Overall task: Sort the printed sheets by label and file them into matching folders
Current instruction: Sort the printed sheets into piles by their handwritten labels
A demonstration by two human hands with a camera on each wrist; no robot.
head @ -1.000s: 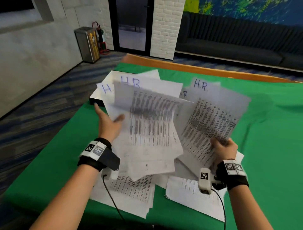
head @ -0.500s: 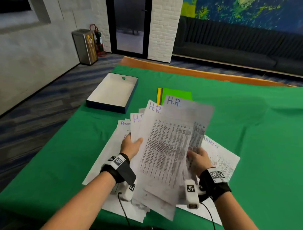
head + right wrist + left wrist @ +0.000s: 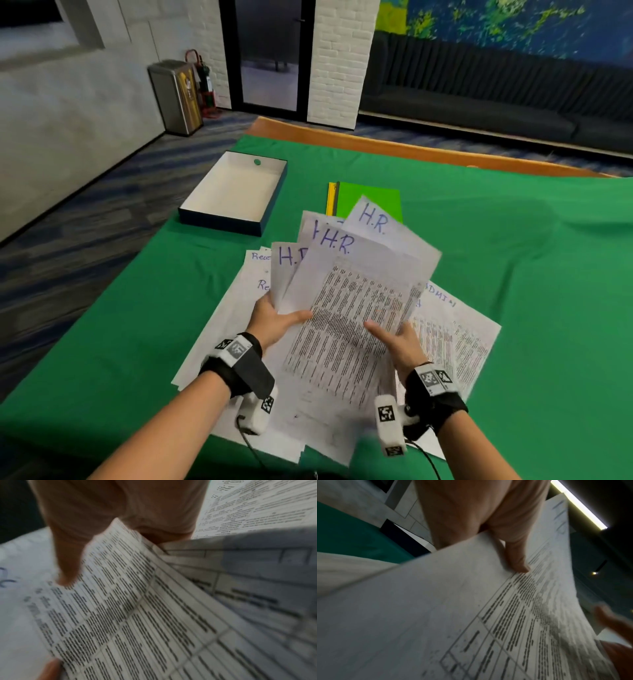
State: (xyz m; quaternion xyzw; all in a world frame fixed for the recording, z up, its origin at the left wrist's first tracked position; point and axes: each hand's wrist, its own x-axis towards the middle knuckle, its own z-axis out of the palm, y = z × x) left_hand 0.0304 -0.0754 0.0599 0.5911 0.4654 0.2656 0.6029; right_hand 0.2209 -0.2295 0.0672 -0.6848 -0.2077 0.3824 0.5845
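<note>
Both hands hold fanned bundle of H.R. sheets (image 3: 356,308) above green table (image 3: 513,274). Left hand (image 3: 274,320): thumb pressed on top sheet, fingers beneath, pinching left edge. Right hand (image 3: 397,341): thumb on printed face, fingers behind, pinching right edge. Loose sheets (image 3: 455,339) lie flat below. Folders (image 3: 370,202) just beyond bundle; open box (image 3: 236,195) far left.

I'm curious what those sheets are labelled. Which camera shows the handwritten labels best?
The head view: blue "H.R." labels top the fanned sheets. The left wrist view shows only printed table rows; the right wrist view catches a blurred blue scrawl.
</note>
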